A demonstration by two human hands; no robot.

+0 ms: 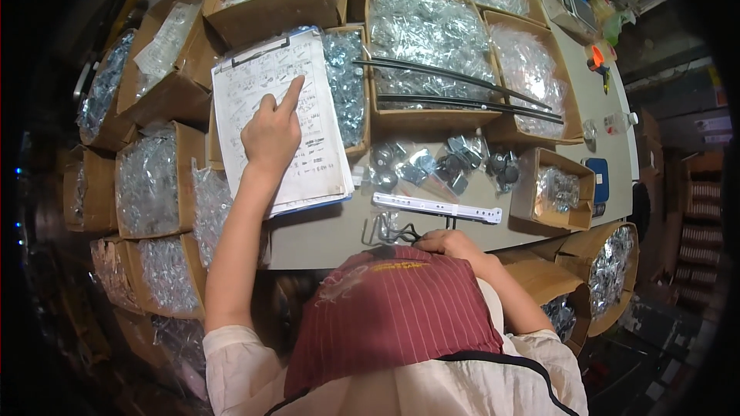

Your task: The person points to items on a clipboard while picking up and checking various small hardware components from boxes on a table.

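Note:
My left hand (274,131) rests on a clipboard (266,206) holding sheets with handwritten and drawn rows. Its index finger is stretched out on the paper while the other fingers curl under; it holds nothing. At the table's near edge, my right hand (451,244) has its fingers bent together beside black bent metal rods (389,229). Whether something is pinched in them is partly hidden. Just beyond lies a white drawer slide (438,208). Behind it are clear bags of round black parts (455,166). Long thin black strips (462,81) lie across the open cartons.
Cartons full of bagged metal hardware (432,27) crowd the far side and left. A small carton (551,200) stands right, next to a blue box (595,177). Farther back are a tape dispenser (597,58), a clear bottle (619,122) and a scale (576,6).

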